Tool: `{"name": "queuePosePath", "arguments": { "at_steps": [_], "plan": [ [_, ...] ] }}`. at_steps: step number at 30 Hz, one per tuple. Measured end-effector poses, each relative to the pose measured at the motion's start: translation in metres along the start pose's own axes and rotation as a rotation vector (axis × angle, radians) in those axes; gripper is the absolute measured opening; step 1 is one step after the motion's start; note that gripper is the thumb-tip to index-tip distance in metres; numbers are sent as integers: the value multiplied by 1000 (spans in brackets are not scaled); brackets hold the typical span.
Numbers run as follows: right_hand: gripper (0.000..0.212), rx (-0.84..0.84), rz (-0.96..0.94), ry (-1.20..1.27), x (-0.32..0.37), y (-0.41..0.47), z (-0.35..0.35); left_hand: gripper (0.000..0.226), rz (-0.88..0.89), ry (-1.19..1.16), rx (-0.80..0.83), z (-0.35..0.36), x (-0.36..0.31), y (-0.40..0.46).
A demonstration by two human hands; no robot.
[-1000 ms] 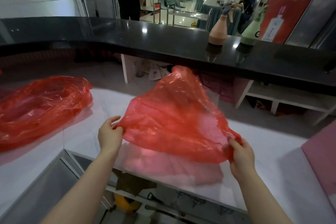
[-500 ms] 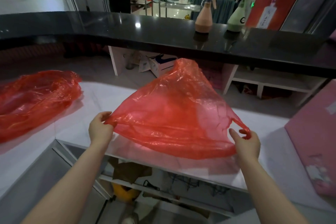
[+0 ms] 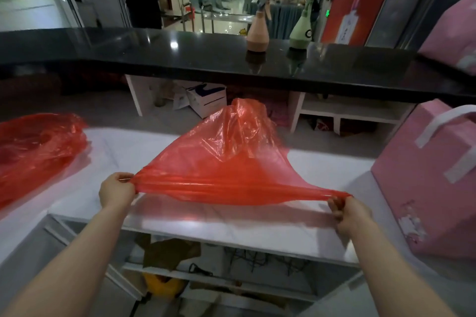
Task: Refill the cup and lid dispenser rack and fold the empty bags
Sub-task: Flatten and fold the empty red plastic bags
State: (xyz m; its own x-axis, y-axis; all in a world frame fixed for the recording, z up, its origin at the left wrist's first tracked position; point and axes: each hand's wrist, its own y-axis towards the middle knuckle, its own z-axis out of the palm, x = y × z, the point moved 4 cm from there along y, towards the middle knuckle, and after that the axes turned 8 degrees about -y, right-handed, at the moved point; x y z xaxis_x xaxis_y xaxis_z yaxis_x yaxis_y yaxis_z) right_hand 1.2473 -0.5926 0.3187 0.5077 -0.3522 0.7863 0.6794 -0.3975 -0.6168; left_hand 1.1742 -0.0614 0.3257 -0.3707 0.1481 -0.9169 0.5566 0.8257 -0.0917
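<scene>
Head view: left hand [image 3: 117, 192] and right hand [image 3: 350, 213] each pinch the red bag [image 3: 219, 165] in their fingers, stretched taut above the white tabletop [image 3: 128, 152], between another red bag [image 3: 33, 147] and a pink box [image 3: 432, 183].

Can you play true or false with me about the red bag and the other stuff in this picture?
1. Both hands hold the red bag. True: the left hand and the right hand each keep a grip on one end.
2. The red bag lies folded flat on the white counter. False: it is stretched between the hands, puffed up in the middle.
3. Another red bag lies crumpled on the left. True.
4. The two spray bottles stand on the white counter. False: they stand on the black counter behind.
5. The box on the right is blue. False: it is pink.
</scene>
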Motion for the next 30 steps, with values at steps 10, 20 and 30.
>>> {"name": "queuePosePath", "arguments": {
  "at_steps": [10,20,30],
  "plan": [
    [18,266,-56,49,11,-14,25,40,67,-127,188,2,-28,-15],
    [7,280,-302,-338,6,-49,34,96,486,277,749,23,-50,-71],
    [10,477,-434,-375,21,-83,75,50,601,758,1045,100,-24,-112]
  ]
}}
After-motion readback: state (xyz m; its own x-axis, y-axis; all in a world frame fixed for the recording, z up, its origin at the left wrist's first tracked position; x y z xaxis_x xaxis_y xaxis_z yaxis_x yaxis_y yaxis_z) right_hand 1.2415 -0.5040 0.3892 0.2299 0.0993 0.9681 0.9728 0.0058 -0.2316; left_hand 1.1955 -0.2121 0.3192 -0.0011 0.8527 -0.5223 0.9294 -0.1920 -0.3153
